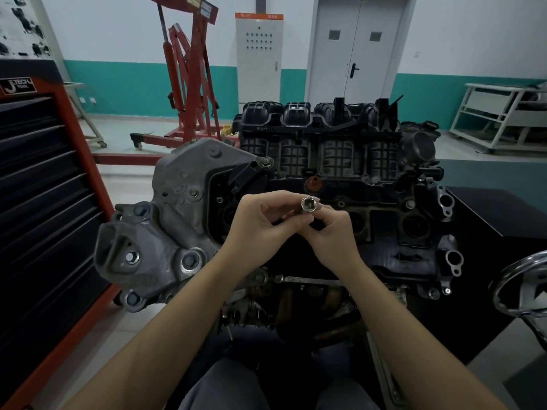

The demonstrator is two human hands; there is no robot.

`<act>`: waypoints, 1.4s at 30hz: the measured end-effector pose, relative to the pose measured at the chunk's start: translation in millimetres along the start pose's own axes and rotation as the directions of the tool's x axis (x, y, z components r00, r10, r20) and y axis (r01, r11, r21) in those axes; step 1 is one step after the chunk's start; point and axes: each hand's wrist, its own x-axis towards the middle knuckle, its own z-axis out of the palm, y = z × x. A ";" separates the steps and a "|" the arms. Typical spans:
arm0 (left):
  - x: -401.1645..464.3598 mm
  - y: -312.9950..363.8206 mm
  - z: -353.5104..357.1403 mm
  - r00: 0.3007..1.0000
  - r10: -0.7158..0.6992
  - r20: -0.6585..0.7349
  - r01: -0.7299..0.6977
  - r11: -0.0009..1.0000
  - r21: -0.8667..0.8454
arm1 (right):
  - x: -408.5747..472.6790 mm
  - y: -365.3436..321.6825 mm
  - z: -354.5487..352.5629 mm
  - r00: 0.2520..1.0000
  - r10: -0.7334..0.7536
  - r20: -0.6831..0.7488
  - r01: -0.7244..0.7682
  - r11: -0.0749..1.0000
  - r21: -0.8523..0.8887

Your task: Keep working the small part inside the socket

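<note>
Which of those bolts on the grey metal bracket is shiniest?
The bolt at the grey bracket's lower right, beside the left forearm: its surround gleams bright; the others look dull.

two hands: a left hand [260, 223] and a right hand [331, 232], with one shiny metal socket [309, 203] between them. one engine [325, 184] carrying one grey cast bracket [165, 220] and one black intake manifold [319, 134] with four runner humps. one orange cap [313, 183]. one red engine hoist [189, 78]. one tool chest [44, 202]. one grey cabinet [259, 57]. one double door [355, 45] with two small windows. one white trolley [500, 113].
</note>
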 end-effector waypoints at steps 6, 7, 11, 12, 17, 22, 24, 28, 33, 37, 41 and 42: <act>-1.1 -2.6 6.5 0.988 -0.010 -0.157 0.030 0.991 0.129 | -1.0 -3.3 2.7 0.999 0.009 -0.039 -0.010 0.999 -0.030; -0.9 -2.3 6.2 0.990 -0.012 -0.143 0.028 0.993 0.111 | -1.1 -4.0 1.2 1.000 -0.006 -0.022 0.006 0.999 -0.038; -1.0 -1.2 0.9 0.999 -0.015 0.030 0.016 0.999 -0.034 | -1.5 -7.5 -1.8 0.999 -0.031 0.019 0.031 0.999 -0.010; -1.1 -1.4 0.0 0.999 -0.019 0.050 0.021 0.999 -0.042 | -1.4 -7.5 -1.2 1.000 -0.012 0.000 0.012 1.000 -0.002; -1.0 -4.4 3.1 0.994 0.038 -0.105 -0.021 0.987 0.161 | -1.5 -7.3 2.8 0.998 0.036 -0.057 -0.037 0.999 -0.009; -0.6 -2.9 1.2 1.000 0.015 -0.008 -0.015 1.000 0.008 | -2.3 -8.4 -0.9 0.999 -0.027 0.016 0.028 0.999 -0.031; -1.0 -1.0 -0.8 0.999 -0.005 0.051 0.009 0.997 -0.074 | -2.0 -7.1 -0.5 1.000 -0.008 -0.001 0.008 1.000 -0.025; -0.7 -0.5 1.0 0.999 0.012 -0.045 -0.008 0.995 0.103 | -1.5 -4.6 2.1 0.998 0.030 -0.050 -0.031 0.999 -0.023; -0.9 0.5 2.1 0.996 0.016 -0.093 -0.008 0.996 0.090 | -2.1 -7.2 -0.6 1.000 -0.015 -0.003 0.015 1.000 -0.010; -1.3 -0.2 -1.5 1.000 -0.014 0.010 0.015 0.999 -0.042 | -1.3 -7.5 -2.5 1.000 -0.021 0.020 0.021 1.000 0.013; -1.4 0.1 6.8 0.996 -0.002 -0.094 0.013 0.993 0.117 | -1.3 -4.7 0.1 0.999 0.036 -0.022 -0.035 0.999 0.027; -1.3 0.7 8.7 0.991 0.008 -0.132 0.012 0.989 0.146 | -1.3 -4.8 0.7 0.999 0.030 -0.031 -0.029 0.999 0.028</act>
